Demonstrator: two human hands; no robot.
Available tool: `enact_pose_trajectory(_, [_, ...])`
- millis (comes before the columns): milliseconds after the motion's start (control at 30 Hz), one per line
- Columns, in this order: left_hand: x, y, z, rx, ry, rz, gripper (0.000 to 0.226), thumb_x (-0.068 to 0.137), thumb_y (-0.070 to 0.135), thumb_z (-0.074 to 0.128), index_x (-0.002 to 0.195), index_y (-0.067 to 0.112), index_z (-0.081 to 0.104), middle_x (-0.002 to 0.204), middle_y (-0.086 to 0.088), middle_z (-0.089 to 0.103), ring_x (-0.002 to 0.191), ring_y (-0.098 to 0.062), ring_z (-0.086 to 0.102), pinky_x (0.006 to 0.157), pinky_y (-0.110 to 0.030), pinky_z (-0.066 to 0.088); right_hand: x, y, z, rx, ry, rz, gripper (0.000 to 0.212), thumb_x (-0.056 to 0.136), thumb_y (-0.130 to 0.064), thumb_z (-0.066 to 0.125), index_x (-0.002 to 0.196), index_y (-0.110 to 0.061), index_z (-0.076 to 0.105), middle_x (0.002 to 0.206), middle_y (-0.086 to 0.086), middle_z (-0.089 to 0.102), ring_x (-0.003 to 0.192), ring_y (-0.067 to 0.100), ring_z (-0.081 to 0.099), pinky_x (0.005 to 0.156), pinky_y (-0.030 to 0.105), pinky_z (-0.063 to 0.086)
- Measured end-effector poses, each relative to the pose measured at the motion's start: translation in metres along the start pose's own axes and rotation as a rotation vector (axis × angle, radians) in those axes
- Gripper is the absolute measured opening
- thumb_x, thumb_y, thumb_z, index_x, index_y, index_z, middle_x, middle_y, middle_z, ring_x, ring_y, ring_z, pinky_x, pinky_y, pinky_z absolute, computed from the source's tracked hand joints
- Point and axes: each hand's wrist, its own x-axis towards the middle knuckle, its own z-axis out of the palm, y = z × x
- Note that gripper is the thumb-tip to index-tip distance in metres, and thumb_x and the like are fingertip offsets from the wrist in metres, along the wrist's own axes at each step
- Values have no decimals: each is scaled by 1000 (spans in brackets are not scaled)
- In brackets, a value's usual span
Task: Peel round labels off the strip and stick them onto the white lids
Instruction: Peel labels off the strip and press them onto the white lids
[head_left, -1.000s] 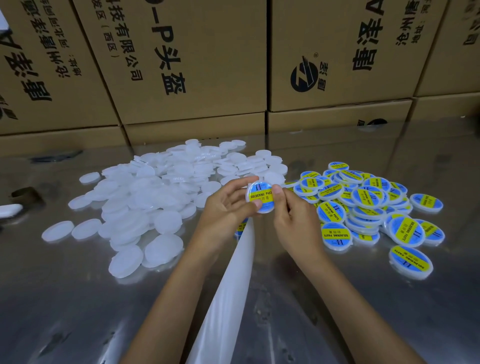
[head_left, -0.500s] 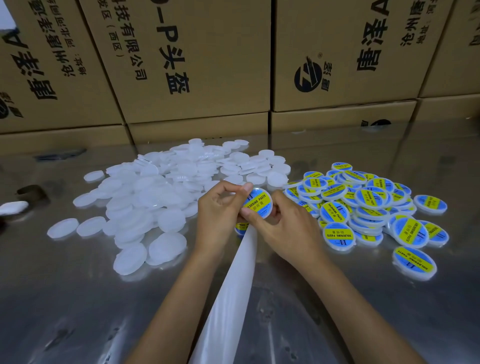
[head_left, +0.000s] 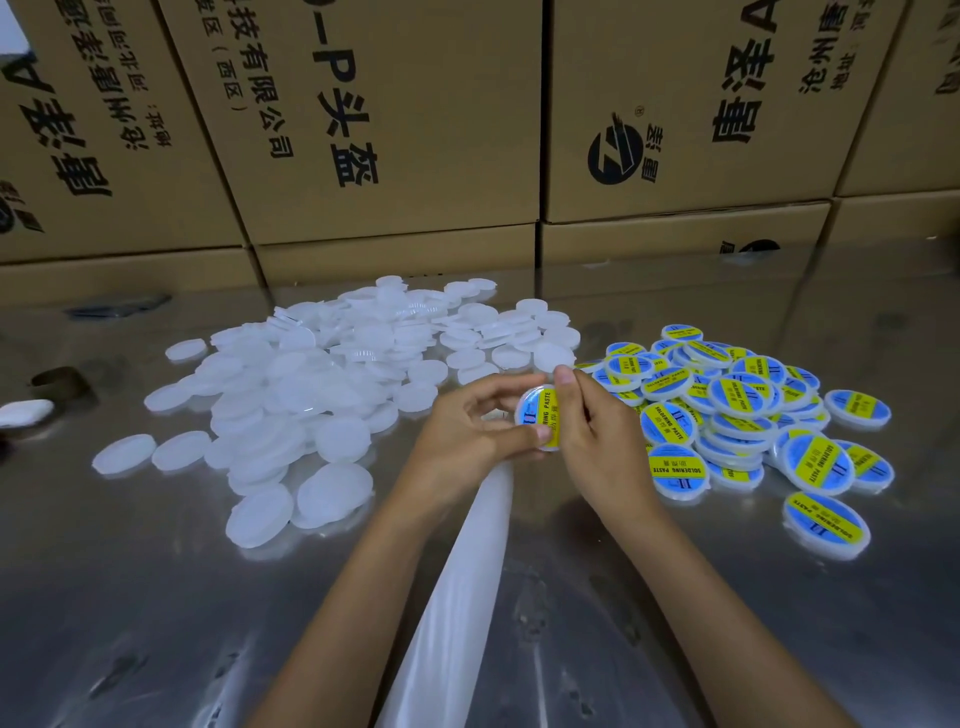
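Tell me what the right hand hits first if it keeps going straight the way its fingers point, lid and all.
The right hand points away from the person. First in that line is probably the near-right edge of the pile of plain white lids, just beyond the labelled lid it holds. Depth is unclear; the labelled pile lies close alongside.

labelled lid (head_left: 540, 418) upright, plain lids (head_left: 311, 395) heaped

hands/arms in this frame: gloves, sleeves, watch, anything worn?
Nothing worn that shows. The left hand and right hand are bare, no gloves, and no rings can be made out. Both forearms are bare up to the bottom edge of the frame: no sleeves, watch or bands in view.
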Motion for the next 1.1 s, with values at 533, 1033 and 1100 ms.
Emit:
enact_pose_trajectory(533, [4, 0, -4, 3, 354, 5, 7, 90, 17, 75, 85, 12, 76, 80, -7, 77, 71, -20, 74, 58, -29, 61, -7, 1, 1, -416, -125, -129, 58, 83, -84, 28, 74, -29, 45, 60, -8, 52, 61, 10, 52, 52, 30, 34])
enact_pose_trajectory(1033, [6, -7, -9, 76, 240, 62, 46, 93, 1, 65, 129, 30, 65, 118, 0, 72, 111, -16, 69, 93, -31, 57, 8, 3, -3, 179, -389, 249, 39, 102, -41, 46, 75, -14, 50, 57, -5, 54, 46, 6, 42, 50, 19, 35])
enact_pose_trajectory(1100, [6, -7, -12, 61, 278, 95, 44, 94, 9, 69, 133, 28, 62, 117, 5, 72, 110, -11, 69, 87, -20, 55, 10, 4, -6, 275, -278, 366, 37, 102, -40, 47, 78, -14, 56, 55, -6, 55, 43, 7, 43, 41, 16, 33])
